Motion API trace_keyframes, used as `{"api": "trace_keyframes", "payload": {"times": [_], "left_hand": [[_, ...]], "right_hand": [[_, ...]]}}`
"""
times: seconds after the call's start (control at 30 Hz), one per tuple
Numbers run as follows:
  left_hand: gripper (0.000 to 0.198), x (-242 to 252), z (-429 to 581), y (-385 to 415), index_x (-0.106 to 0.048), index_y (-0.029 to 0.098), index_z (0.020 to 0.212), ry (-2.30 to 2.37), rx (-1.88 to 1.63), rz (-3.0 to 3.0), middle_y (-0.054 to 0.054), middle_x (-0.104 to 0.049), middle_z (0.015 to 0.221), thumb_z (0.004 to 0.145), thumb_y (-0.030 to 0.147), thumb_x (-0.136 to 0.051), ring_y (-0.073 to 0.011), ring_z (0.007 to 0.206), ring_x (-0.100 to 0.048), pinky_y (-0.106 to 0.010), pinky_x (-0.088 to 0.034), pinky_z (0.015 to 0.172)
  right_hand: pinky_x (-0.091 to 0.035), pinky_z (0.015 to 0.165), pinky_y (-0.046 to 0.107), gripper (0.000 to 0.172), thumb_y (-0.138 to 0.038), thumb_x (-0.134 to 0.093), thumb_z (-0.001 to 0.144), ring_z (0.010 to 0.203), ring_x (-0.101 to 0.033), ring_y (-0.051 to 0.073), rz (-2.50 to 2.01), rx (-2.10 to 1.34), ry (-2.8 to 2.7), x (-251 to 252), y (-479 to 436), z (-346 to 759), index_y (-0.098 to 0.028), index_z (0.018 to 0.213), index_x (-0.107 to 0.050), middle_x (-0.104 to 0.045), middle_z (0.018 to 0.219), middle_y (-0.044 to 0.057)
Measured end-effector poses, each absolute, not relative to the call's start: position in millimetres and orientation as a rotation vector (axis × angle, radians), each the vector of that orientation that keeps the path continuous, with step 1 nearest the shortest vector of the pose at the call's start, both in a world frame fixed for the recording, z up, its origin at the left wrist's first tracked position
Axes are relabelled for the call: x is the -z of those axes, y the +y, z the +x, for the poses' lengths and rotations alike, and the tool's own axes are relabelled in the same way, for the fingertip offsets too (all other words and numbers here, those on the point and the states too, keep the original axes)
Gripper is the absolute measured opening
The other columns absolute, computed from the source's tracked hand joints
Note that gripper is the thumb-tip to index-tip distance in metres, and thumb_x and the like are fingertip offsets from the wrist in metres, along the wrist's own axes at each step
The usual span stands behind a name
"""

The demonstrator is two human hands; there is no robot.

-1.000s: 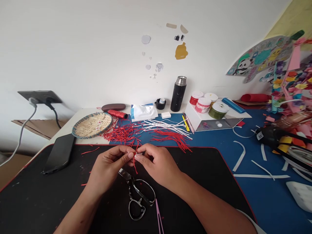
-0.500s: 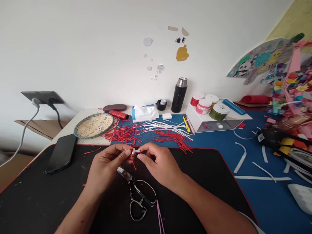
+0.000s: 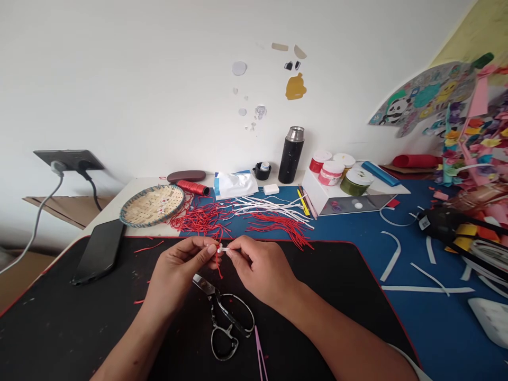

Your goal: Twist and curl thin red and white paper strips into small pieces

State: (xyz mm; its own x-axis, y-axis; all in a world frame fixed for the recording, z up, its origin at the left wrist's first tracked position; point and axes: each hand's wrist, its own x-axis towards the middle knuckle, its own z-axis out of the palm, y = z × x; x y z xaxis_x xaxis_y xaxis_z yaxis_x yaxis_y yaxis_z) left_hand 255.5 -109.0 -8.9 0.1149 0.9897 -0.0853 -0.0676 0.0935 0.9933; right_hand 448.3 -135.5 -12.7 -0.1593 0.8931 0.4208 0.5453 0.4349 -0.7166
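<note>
My left hand (image 3: 179, 262) and my right hand (image 3: 257, 264) meet in the air above the black desk mat (image 3: 79, 328). Between their fingertips is a small white strip (image 3: 224, 248) with a white knot or bead at its left end. The left thumb and fingers pinch that end, and the right fingertips pinch the other. A red cord (image 3: 219, 269) hangs down from the pinch. Steel scissors with black looped handles (image 3: 232, 328) lie open-bladed on the mat below my hands. The fingers hide most of the small piece.
Beyond the mat, loose red cords (image 3: 202, 219) and white strips (image 3: 273, 207) lie on a blue mat (image 3: 420, 259), beside a woven bamboo basket (image 3: 130, 212) and a red spool (image 3: 193, 187). A black phone (image 3: 99, 251) lies left; a pink tool (image 3: 260, 352) lies near my right forearm.
My fingertips have parted slightly, and the white strip now shows between them. Both hands have lifted a little. The scissors and the table items have not moved, apart from a small camera shift.
</note>
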Motion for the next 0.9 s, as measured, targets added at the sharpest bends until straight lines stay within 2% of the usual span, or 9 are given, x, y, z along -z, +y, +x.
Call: {"api": "trace_keyframes", "payload": {"times": [0.23,0.43,0.57,0.7,0.9], "left_hand": [[0.032,11,259,-111,-0.082,0.019,0.085,1.182,-1.109,1.116,-0.003,-0.079,0.075,0.07,0.044,-0.094,-0.0153,0.063,-0.071,-0.022,-0.057,0.06],[0.022,9,266,-121,-0.082,0.022,0.085,1.315,-1.186,1.381,-0.004,-0.082,0.081,0.078,0.042,-0.087,-0.0201,0.07,-0.076,-0.026,-0.061,0.066],[0.02,11,268,-123,-0.083,0.023,0.086,1.346,-1.21,1.453,-0.004,-0.083,0.081,0.08,0.042,-0.084,-0.0214,0.07,-0.077,-0.027,-0.061,0.065],[0.021,10,267,-120,-0.082,0.023,0.086,1.284,-1.192,1.366,-0.004,-0.083,0.08,0.078,0.042,-0.086,-0.0199,0.07,-0.076,-0.026,-0.061,0.066],[0.024,4,266,-119,-0.081,0.022,0.085,1.199,-1.176,1.246,-0.004,-0.083,0.083,0.074,0.041,-0.091,-0.0212,0.072,-0.077,-0.03,-0.063,0.07]], "right_hand": [[-0.039,0.06,0.026,0.016,-0.02,-0.058,0.1,0.065,-0.07,0.016,-1.244,-0.396,-1.92,17,-135,449,-0.019,0.094,-0.072,-0.077,0.077,0.003],[-0.032,0.055,0.025,0.011,-0.015,-0.062,0.093,0.051,-0.054,0.011,-1.269,-0.435,-1.878,18,-135,448,-0.019,0.086,-0.07,-0.065,0.062,-0.003],[-0.031,0.054,0.025,0.011,-0.017,-0.063,0.092,0.048,-0.046,0.01,-1.273,-0.499,-1.809,17,-135,447,-0.019,0.083,-0.069,-0.058,0.057,-0.005],[-0.033,0.056,0.025,0.012,-0.022,-0.064,0.095,0.05,-0.046,0.01,-1.274,-0.627,-1.697,13,-133,447,-0.019,0.086,-0.071,-0.053,0.056,-0.006],[-0.036,0.055,0.024,0.016,-0.03,-0.063,0.098,0.054,-0.049,0.011,-1.239,-0.906,-1.556,11,-130,449,-0.019,0.092,-0.073,-0.057,0.06,-0.005]]}}
